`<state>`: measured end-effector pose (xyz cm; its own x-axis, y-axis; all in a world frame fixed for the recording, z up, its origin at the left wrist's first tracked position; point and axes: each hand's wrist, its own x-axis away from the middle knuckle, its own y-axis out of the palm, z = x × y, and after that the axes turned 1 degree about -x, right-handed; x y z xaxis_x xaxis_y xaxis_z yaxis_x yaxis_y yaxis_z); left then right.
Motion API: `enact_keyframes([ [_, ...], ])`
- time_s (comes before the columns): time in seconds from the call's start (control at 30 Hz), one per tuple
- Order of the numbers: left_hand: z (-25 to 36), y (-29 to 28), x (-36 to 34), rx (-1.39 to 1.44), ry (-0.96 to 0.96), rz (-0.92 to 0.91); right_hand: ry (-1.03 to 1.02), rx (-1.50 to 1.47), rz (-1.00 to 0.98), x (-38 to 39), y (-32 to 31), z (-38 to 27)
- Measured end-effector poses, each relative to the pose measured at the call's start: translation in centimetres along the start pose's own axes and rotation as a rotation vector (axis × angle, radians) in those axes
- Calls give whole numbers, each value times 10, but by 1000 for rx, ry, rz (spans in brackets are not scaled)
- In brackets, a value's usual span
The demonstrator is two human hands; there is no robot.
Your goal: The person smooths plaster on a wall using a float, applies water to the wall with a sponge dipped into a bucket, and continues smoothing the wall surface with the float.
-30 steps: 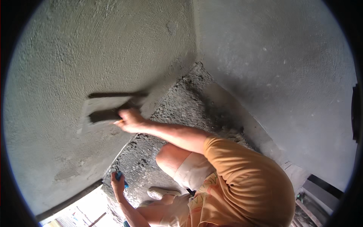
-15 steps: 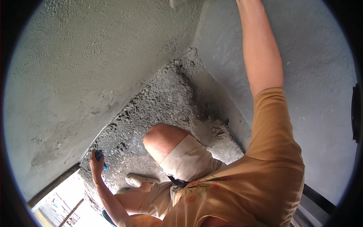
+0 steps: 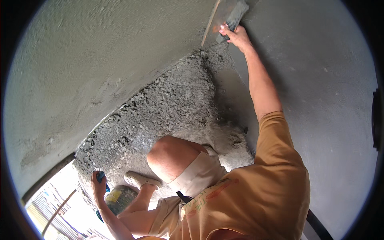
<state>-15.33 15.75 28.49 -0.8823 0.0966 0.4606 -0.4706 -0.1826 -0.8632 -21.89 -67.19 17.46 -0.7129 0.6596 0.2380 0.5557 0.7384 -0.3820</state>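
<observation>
My right hand point(image 3: 237, 37) grips the grey handle of a plastering trowel point(image 3: 239, 13). The trowel's flat plate lies in the corner where the rough left wall point(image 3: 108, 52) meets the smoother grey right wall point(image 3: 320, 100), just above the rubble-strewn ground. Down at the lower left, my left hand point(image 3: 97, 187) is closed around a blue object point(image 3: 101, 176); its kind is not clear, as the fingers hide most of it.
Rough grey rubble and mortar point(image 3: 172, 96) cover the ground between the walls. My bent knee point(image 3: 170, 154) and a foot in a light clog point(image 3: 140, 180) rest over it. A dark container with a yellow patch point(image 3: 116, 198) stands beside my left forearm. Bright daylight enters at lower left.
My right hand has come down from beyond the top edge into view with the trowel, into the corner. My left hand has shifted slightly down and left. The dark container now shows.
</observation>
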Motion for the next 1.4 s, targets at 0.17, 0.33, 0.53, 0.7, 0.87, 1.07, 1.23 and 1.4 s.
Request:
enact_keyframes([
  [0.17, 28, 23, -26, -39, 236, 37, -272, -213, 51, -21, 29, 83],
  [0.33, 49, -5, -21, -61, 170, 74, -201, 317, -178, 70, 134, -68],
  [0.53, 80, -5, -39, -39, 241, 99, -498, -334, -198, 103, 63, -209],
  [0.7, 93, -9, -27, -57, 269, 74, -279, -171, -19, 94, -39, -222],
  [0.87, 61, -20, 0, -38, 241, 88, -44, -127, -12, 37, 22, -57],
  [1.07, 42, -23, 20, 8, 181, 86, 11, -227, -97, 45, 129, -3],
  [1.23, 45, -32, 11, 16, 227, 136, -306, -73, -185, 72, 212, 8],
  [1.4, 45, -31, -1, 21, 280, 201, -412, -275, -479, 154, 352, -67],
])
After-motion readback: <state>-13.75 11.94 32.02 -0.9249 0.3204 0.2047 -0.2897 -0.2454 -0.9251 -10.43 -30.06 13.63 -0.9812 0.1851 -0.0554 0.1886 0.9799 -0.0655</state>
